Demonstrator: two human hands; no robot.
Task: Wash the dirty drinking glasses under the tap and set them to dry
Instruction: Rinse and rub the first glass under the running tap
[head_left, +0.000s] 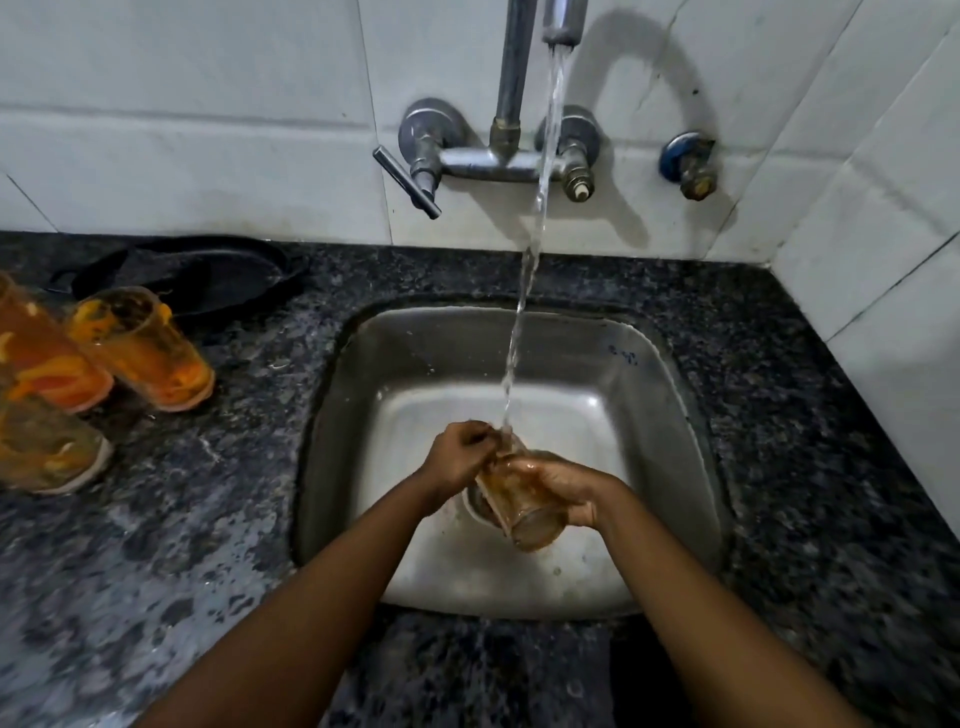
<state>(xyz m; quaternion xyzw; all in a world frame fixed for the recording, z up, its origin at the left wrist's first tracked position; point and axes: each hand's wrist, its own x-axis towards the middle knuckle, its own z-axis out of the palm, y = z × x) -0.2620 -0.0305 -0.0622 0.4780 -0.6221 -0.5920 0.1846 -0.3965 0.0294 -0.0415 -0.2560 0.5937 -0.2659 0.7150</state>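
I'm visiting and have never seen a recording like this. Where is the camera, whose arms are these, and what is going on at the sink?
No robot here: a person wears a camera on the head, looking down at their own bare hands. The left hand and right hand hold a tilted glass over the steel sink, its mouth under the running water from the wall tap. Three orange-stained glasses wait on the dark stone counter to the left.

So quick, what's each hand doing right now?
Left hand: closed on the rim end of the glass, under the water stream.
Right hand: wrapped around the same glass's side.
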